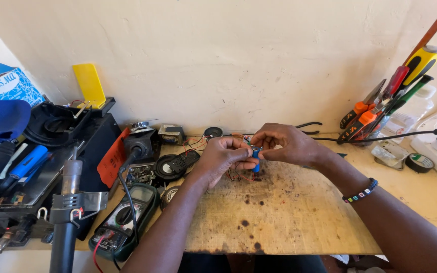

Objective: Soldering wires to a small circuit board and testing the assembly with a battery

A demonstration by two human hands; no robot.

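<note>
Blue part (256, 153) (small) between hands

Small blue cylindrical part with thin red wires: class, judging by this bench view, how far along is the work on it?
Done: tools appear laid out, with a green multimeter and heat gun beside the scorched wooden board. In hand: the left hand and right hand pinch the small blue cylindrical part above the board, thin red wires trailing. Left: the wire ends seem loose; any joint is hidden.
</note>
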